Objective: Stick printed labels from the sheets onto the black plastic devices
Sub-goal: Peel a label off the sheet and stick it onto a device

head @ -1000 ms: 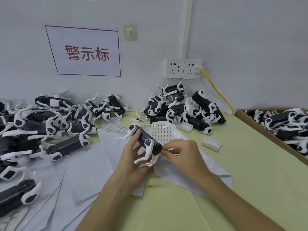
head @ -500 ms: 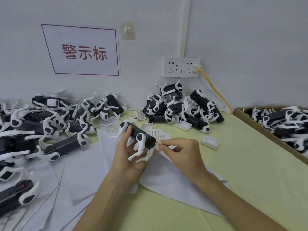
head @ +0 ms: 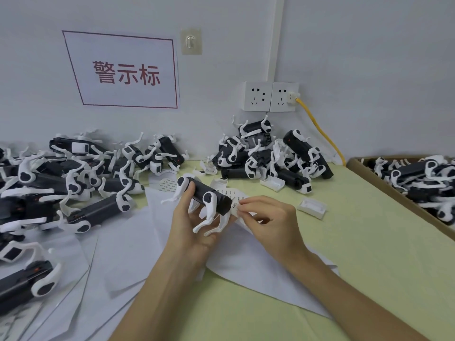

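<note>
Since a second ago the device has come to cover more of the label sheet behind it, so only a small strip of print shows past its end, while both hands have stayed close together over the loose white paper. At present the left hand holds the device off the surface, its grip curled round the black body with the thumb up along the near side and the white legs hanging over the fingers. The right hand sits just beside the device's end, its grip pinching the edge of the label sheet between thumb and forefinger. Whether a single label has been lifted free cannot be told. A second printed sheet lies flat farther back, to the left. To the left is a heap of black and white devices, and another heap leans against the wall below the sockets, where a yellow cable is plugged in. Two small white trays lie apart on the surface to the right of the hands. A cardboard box at the right edge holds more devices. On the wall hangs a white sign with red characters.
</note>
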A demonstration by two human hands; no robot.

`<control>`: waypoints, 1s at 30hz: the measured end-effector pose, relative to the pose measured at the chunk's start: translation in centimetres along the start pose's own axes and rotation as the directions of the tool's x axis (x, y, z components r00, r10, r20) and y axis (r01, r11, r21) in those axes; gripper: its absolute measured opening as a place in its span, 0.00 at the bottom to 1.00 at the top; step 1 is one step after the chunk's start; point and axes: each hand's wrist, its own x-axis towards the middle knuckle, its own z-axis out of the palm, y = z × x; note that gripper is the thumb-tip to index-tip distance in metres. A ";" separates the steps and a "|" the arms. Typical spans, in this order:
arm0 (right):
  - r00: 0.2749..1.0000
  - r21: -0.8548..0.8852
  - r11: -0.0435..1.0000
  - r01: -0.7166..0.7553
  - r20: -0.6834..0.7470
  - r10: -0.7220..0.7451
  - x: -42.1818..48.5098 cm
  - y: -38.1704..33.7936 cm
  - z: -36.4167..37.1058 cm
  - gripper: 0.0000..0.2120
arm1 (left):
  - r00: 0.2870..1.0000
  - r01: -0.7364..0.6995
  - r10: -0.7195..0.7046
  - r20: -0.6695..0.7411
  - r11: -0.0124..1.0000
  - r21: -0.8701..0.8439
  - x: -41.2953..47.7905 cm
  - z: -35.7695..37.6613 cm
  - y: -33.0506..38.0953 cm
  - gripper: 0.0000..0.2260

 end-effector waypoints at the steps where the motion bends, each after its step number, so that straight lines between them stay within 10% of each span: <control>1: 0.999 0.011 1.000 -0.011 0.032 0.011 0.1 -0.1 -0.1 0.08 | 1.000 0.007 -0.007 -0.005 1.000 -0.003 -0.1 0.0 0.0 0.20; 12: 0.921 0.199 0.946 -0.256 0.347 0.176 0.6 -1.7 -1.1 0.03 | 0.999 0.044 -0.044 -0.022 0.999 -0.024 0.0 -0.3 0.2 0.23; 21: 0.684 0.679 0.227 -0.698 0.538 0.493 2.8 -1.7 -2.5 0.18 | 0.985 -0.140 0.141 0.099 0.990 -0.015 -0.1 -0.1 2.1 0.24; 30: 0.638 0.618 0.209 -0.758 0.636 0.435 2.3 -1.9 -2.1 0.20 | 0.944 -0.064 0.114 0.310 0.984 -0.167 -1.0 0.7 1.6 0.23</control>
